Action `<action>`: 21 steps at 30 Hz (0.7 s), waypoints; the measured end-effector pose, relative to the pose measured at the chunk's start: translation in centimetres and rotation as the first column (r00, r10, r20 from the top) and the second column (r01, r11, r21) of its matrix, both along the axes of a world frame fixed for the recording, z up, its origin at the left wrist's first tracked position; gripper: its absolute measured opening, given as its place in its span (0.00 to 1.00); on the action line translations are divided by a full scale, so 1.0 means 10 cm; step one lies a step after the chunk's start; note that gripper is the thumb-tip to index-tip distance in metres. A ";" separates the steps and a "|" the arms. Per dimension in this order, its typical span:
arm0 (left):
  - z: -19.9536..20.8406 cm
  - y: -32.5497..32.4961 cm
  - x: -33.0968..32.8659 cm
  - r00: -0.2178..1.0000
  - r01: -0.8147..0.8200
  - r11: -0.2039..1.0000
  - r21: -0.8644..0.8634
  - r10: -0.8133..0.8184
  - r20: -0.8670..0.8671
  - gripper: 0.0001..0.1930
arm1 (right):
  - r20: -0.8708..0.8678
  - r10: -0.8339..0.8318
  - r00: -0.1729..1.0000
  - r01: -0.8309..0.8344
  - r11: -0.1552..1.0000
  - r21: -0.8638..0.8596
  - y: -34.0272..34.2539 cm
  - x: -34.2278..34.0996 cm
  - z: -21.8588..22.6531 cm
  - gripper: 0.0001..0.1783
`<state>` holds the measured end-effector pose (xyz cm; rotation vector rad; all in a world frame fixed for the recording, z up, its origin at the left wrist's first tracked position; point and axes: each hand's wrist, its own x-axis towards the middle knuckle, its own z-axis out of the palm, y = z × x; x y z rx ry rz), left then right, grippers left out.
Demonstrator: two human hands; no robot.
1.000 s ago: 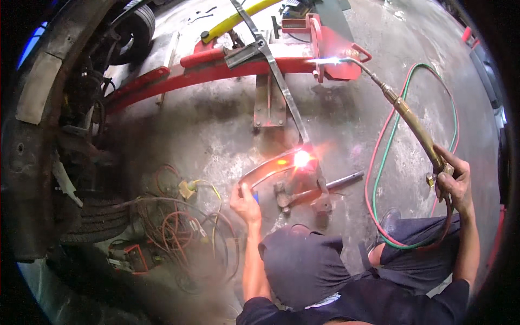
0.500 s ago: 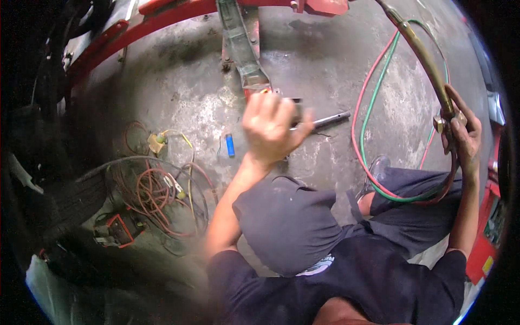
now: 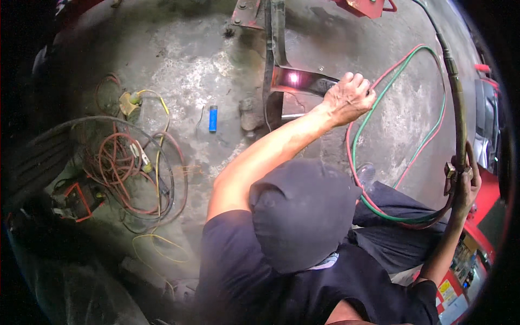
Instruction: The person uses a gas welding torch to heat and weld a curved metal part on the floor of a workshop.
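Note:
My right hand (image 3: 467,187), at the far right, is wrapped round the valve end of a long brass-coloured gas torch (image 3: 459,114). Red and green hoses (image 3: 355,146) loop from its lower end. My left arm reaches across to the right, and my left hand (image 3: 351,98) is a fist at the right end of a dark metal bracket (image 3: 276,32). Whatever sits inside that fist is hidden. Beside it, one part of the bracket glows pinkish white (image 3: 294,78). A silver bar (image 3: 292,116) shows partly behind my forearm.
A blue cylinder (image 3: 213,118) lies on the concrete floor. Further left are tangled cables (image 3: 116,157), a yellow plug (image 3: 130,103) and a black-and-red box (image 3: 76,200). Red metal (image 3: 368,6) stands at the top, and a red cabinet (image 3: 476,233) is at the lower right.
My left hand has moved right and slightly up, out to the bracket's right end. The torch has swung more upright. The view has shifted, and the glowing spot shows more plainly.

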<state>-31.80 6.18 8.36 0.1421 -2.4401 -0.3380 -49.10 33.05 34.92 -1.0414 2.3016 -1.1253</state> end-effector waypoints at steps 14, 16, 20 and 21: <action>0.28 -0.02 0.43 0.976 -0.012 1.000 -0.001 0.011 -0.219 0.13 | 0.012 0.180 0.984 -0.174 0.931 0.320 -0.12 0.14 0.13 0.48; 0.32 -0.06 0.87 0.976 0.000 1.000 0.025 0.006 -0.219 0.13 | 0.038 0.234 0.972 -0.233 0.913 0.335 -0.12 0.12 0.13 0.47; 0.06 -0.07 1.87 0.878 -0.352 0.812 0.465 0.459 -0.136 0.07 | -0.038 0.204 0.978 -0.178 0.918 0.355 0.05 0.09 0.29 0.46; -0.02 -0.03 2.20 0.789 -0.487 0.677 0.551 0.612 -0.054 0.05 | -0.061 0.220 0.974 -0.182 0.911 0.371 0.08 0.12 0.29 0.46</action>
